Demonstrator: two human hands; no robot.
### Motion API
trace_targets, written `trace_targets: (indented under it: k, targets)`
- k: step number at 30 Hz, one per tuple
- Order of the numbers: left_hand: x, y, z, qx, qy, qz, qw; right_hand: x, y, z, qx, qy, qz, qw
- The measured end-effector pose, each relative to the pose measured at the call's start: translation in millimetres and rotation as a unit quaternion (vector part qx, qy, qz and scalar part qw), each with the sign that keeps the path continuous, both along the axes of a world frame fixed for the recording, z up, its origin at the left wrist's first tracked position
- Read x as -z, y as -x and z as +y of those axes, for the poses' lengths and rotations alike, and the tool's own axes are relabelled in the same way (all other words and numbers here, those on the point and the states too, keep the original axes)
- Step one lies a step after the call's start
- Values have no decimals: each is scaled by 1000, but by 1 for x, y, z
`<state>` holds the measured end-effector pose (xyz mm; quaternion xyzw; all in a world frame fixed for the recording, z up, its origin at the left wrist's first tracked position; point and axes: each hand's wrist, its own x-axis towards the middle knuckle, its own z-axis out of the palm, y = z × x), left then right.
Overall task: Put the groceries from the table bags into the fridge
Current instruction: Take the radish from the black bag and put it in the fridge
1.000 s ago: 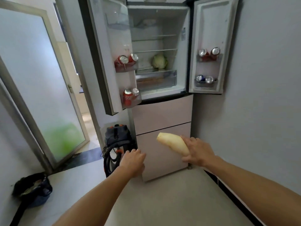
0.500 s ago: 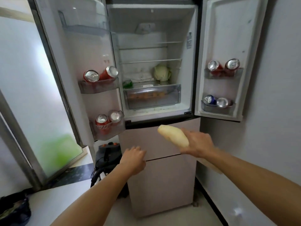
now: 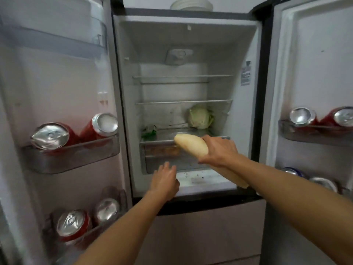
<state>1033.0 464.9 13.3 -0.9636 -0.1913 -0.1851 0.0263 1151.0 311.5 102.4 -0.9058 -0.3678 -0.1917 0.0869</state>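
Note:
The fridge [image 3: 191,44] stands open right in front of me, both upper doors swung wide. My right hand [image 3: 219,152] grips a long pale white radish [image 3: 191,145] around its middle. The radish's blunt end points left, level with the front of the clear drawer [image 3: 162,159]; its tail sticks out below my wrist. My left hand [image 3: 165,181] is empty, fingers apart, just in front of the drawer's lower edge. A green cabbage [image 3: 200,118] sits on the shelf above the drawer. A small green packet [image 3: 150,131] lies at that shelf's left.
Red cans [image 3: 76,133] lie in the left door's upper bin, more cans [image 3: 84,220] in its lower bin. The right door bins hold red cans [image 3: 321,117] and, lower, further cans [image 3: 322,183]. Two wire-edged shelves [image 3: 183,102] above stand bare. White plates [image 3: 191,5] sit on top of the fridge.
I have come much closer to the fridge. My right hand has lifted the radish up to drawer height, and my left hand has reached forward toward the drawer front.

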Motion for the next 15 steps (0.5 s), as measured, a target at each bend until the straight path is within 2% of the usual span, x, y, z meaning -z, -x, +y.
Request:
trace_targets:
  k: [3,7,15]
  targets:
    - [-27,-52,28,-5,-26,-54,998,-29,-47,36,15,-21,13,1000]
    - [-38,-105,66,-36,-40,-76,996,-52,-101,81,27,-41,45,998]
    - [-10,-181,139,-54,-46,-120,990,-67,-206,178,-7,-18,136,991]
